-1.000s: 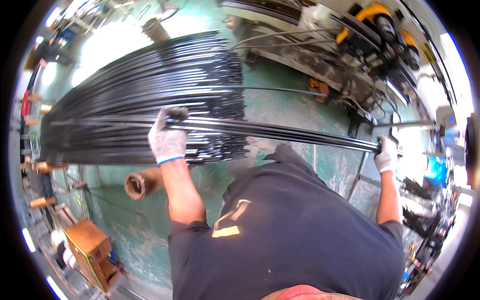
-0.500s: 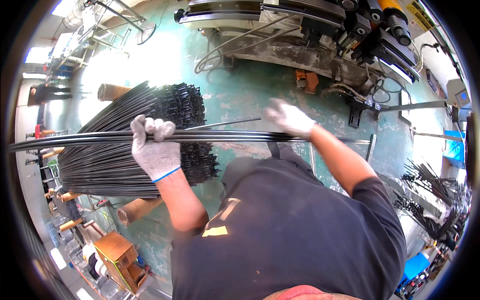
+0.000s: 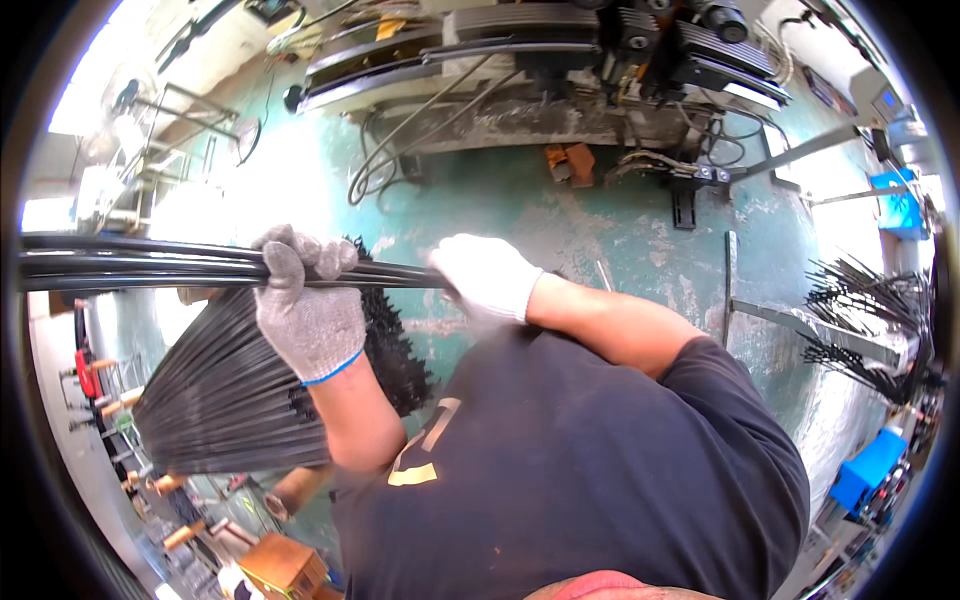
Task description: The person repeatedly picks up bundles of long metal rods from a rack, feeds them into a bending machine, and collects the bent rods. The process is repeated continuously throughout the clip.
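Observation:
My left hand [image 3: 305,305], in a grey knit glove with a blue cuff edge, is shut around a small bundle of long black rods [image 3: 130,265] that reaches to the left edge of the view. My right hand [image 3: 485,275], in a white glove, grips the same bundle at its right end, close to my chest. Below the held rods lies a large fanned stack of black rods [image 3: 230,400] on the green floor, partly hidden by my left forearm.
A grey machine with black rollers and cables [image 3: 560,60] stands along the far side. More black rods [image 3: 860,320] stick out at the right by a metal frame. A wooden box [image 3: 285,565] and a cardboard tube [image 3: 295,490] lie at the lower left. Blue bins [image 3: 870,470] sit at the right.
The held rods have slid further left and come closer to my body. My right hand has moved left along them toward my left hand. The view has turned, and the floor stack looks nearer.

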{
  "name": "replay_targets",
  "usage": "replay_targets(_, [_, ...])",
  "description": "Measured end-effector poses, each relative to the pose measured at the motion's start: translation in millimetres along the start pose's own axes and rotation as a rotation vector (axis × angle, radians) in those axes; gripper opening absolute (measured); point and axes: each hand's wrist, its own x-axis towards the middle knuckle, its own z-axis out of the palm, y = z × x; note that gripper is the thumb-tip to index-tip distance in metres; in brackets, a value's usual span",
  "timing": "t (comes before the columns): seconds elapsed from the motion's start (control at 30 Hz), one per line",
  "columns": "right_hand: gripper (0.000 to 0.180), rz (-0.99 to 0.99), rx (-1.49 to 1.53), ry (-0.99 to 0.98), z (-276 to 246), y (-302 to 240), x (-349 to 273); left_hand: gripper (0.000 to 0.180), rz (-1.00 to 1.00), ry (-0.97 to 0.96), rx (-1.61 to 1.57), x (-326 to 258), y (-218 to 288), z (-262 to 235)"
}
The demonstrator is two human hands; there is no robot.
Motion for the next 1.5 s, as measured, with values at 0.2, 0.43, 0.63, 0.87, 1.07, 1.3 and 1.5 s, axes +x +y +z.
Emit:
replay_targets(0.2, [0.029, 0.180, -0.109, 0.375, -60.5, 42.5, -67.3, 0.024, -0.064, -0.278, -0.064, 45.8, -16.7, 96.2])
replay_targets(0.43, [0.049, 0.925, 0.874, 0.146, -46.8, 93.4, -177.2, 0.021, -0.091, -0.233, -0.158, 97.5, -40.2, 136.7])
replay_targets(0.63, [0.061, 0.092, 2.365, 0.844, -48.2, 167.8, -98.4, 0.015, -0.162, -0.164, -0.136, 134.3, -90.2, 159.6])
replay_targets(0.87, [0.018, 0.118, 2.134, 1.492, -105.2, 214.2, -47.4, 0.019, -0.254, -0.006, -0.159, 192.1, -110.0, 115.2])
replay_targets(1.07, [0.017, 0.221, 1.602, 1.778, -161.0, 224.1, -7.0, 0.014, -0.304, 0.040, -0.338, 318.4, -63.5, -18.3])
replay_targets(1.3, [0.022, 0.400, 1.272, 1.806, -234.6, 249.0, 36.0, 0.020, -0.399, 0.020, -0.263, 366.7, -95.6, -87.9])
replay_targets(1.5, [0.043, 0.517, 1.163, 2.050, -261.5, 325.5, 24.3, 0.022, -0.305, 0.166, -0.220, 406.9, -113.6, -131.1])
